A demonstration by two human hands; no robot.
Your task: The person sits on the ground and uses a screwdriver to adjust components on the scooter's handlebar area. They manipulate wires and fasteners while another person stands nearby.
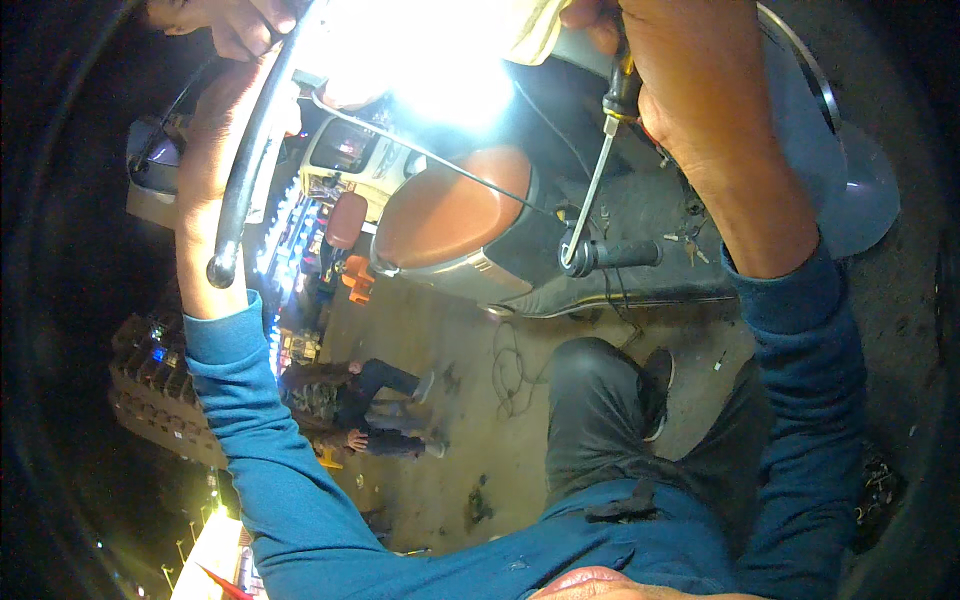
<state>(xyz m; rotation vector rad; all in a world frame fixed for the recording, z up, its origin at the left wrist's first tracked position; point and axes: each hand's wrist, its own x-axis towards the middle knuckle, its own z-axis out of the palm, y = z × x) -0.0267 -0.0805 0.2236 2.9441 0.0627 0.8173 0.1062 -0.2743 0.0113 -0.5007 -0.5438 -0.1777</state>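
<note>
My right hand [668, 70] is closed around the dark, yellow-marked handle of a screwdriver [597, 172]. Its metal shaft slants down to the round end of a black handlebar grip [625, 253]; whether they touch I cannot tell. My left arm reaches up behind a black curved lever [245, 180], and glare and the lever hide most of my left hand [245, 90]. Curled fingers [245, 30] show at the top edge; whose they are I cannot make out. A very bright white light [440, 60] washes out the area between both hands.
A scooter with a brown seat [455, 205] stands ahead. Keys [688, 240] lie beside the grip. A thin cable [430, 155] crosses over the seat, and a loose cord [515, 375] is on the ground. Other people [375, 400] are at left, past an orange object [357, 279].
</note>
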